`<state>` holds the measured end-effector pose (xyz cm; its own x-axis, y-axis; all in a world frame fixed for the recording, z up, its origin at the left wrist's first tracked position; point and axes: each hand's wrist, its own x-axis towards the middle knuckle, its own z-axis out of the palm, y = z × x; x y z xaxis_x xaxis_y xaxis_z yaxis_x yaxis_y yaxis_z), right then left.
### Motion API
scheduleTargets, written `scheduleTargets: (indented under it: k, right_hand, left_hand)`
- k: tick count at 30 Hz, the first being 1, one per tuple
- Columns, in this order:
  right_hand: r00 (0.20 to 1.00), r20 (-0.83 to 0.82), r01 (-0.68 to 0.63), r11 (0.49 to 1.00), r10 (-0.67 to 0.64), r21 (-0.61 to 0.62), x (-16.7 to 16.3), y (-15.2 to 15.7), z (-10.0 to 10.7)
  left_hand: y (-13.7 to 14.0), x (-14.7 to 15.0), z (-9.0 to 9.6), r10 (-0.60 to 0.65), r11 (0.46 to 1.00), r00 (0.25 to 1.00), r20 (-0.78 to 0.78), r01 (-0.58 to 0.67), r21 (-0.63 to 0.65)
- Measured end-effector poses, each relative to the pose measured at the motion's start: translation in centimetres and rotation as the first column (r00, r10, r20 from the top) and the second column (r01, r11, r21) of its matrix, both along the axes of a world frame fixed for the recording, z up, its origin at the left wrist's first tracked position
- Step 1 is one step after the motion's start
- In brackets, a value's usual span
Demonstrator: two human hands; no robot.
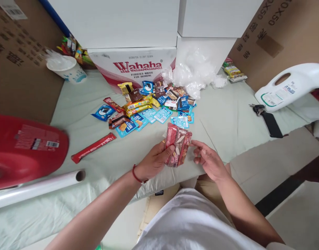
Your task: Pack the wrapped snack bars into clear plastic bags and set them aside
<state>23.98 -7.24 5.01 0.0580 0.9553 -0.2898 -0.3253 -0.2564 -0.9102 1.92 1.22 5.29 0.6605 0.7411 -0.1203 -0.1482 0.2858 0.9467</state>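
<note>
My left hand (159, 155) grips a bundle of red and brown snack packets (178, 147) in clear film, thumb across its front. On the bundle's right side is my right hand (207, 158), its index finger stretched toward the edge and the other fingers loosely bent. Whether that fingertip touches the film I cannot tell. Behind the bundle lies a heap of small wrapped snacks (138, 106), with blue, yellow, brown and red wrappers. Several light blue packets (163, 114) lie at the heap's near side. A long red stick packet (93, 147) rests apart on the left.
White boxes, one a printed Wahaha carton (141, 66), stand at the back beside crumpled clear plastic (190, 74). At left are a paper cup (67, 69), a red jug (26, 149) and a film roll (39, 187). At right lie a white bottle (287, 88), keys (258, 109) and a black phone (272, 124).
</note>
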Motion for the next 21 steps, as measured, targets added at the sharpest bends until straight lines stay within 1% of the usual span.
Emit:
scheduleTargets:
  k: [1, 2, 4, 7, 9, 10, 12, 13, 14, 15, 16, 18, 20, 21]
  right_hand:
    - [0.996, -0.084, -0.035, 0.999, 0.034, -0.012, -0.3, 0.3, 0.4]
    - [0.988, -0.145, -0.062, 0.998, 0.058, -0.026, -0.7, 0.6, 0.6]
    - [0.977, -0.204, -0.069, 0.996, 0.054, -0.064, -1.5, 1.1, 0.7]
    - [0.97, -0.239, 0.013, 0.992, -0.043, -0.127, -2.2, 1.5, 0.1]
    - [0.953, -0.288, 0.047, 0.987, -0.09, -0.151, -2.2, 1.5, -0.3]
    - [0.945, -0.309, 0.059, 0.986, -0.106, -0.159, -2.0, 1.5, -0.4]
    - [0.937, -0.321, 0.091, 0.982, -0.14, -0.165, -1.6, 1.3, -0.6]
    - [0.938, -0.31, 0.108, 0.98, -0.157, -0.167, -1.3, 1.3, -0.6]
    - [0.941, -0.291, 0.129, 0.977, -0.174, -0.168, -0.9, 1.3, -0.6]
    - [0.945, -0.265, 0.152, 0.974, -0.193, -0.168, -0.4, 1.4, -0.6]
    - [0.949, -0.231, 0.18, 0.969, -0.216, -0.167, 0.4, 1.7, -0.7]
    - [0.945, -0.138, 0.274, 0.949, -0.295, -0.155, 2.8, 2.7, -0.7]
    - [0.907, -0.025, 0.415, 0.902, -0.421, -0.116, 6.5, 4.5, -0.8]
    - [0.871, 0.028, 0.491, 0.866, -0.491, -0.088, 8.8, 5.6, -0.9]
  left_hand:
    - [-0.5, 0.9, -0.1, 0.009, 0.992, 0.996, 0.088, 0.002, -0.123]
    - [-0.9, 1.7, -0.3, 0.029, 0.976, 0.989, 0.145, 0.004, -0.219]
    - [-1.4, 3.4, -0.9, 0.092, 0.941, 0.976, 0.199, -0.02, -0.337]
    - [-1.8, 5.3, -1.6, 0.19, 0.909, 0.958, 0.215, -0.088, -0.408]
    - [-1.8, 6.3, -1.9, 0.199, 0.904, 0.958, 0.207, -0.098, -0.415]
    - [-1.9, 6.8, -2.0, 0.188, 0.911, 0.962, 0.197, -0.096, -0.402]
    - [-1.8, 7.9, -2.4, 0.16, 0.942, 0.977, 0.144, -0.107, -0.317]
    - [-1.8, 8.4, -2.6, 0.15, 0.964, 0.984, 0.096, -0.124, -0.235]
    - [-1.6, 8.9, -3.0, 0.149, 0.981, 0.988, 0.036, -0.143, -0.128]
    - [-1.5, 9.4, -3.4, 0.156, 0.988, 0.987, -0.026, -0.156, 0.0]
    - [-1.3, 9.8, -3.9, 0.173, 0.978, 0.982, -0.082, -0.162, 0.131]
    - [-0.8, 10.3, -5.0, 0.233, 0.921, 0.961, -0.152, -0.168, 0.351]
    - [-0.5, 10.4, -6.1, 0.287, 0.862, 0.94, -0.182, -0.171, 0.478]
    - [-0.4, 10.4, -6.5, 0.302, 0.841, 0.932, -0.202, -0.16, 0.516]
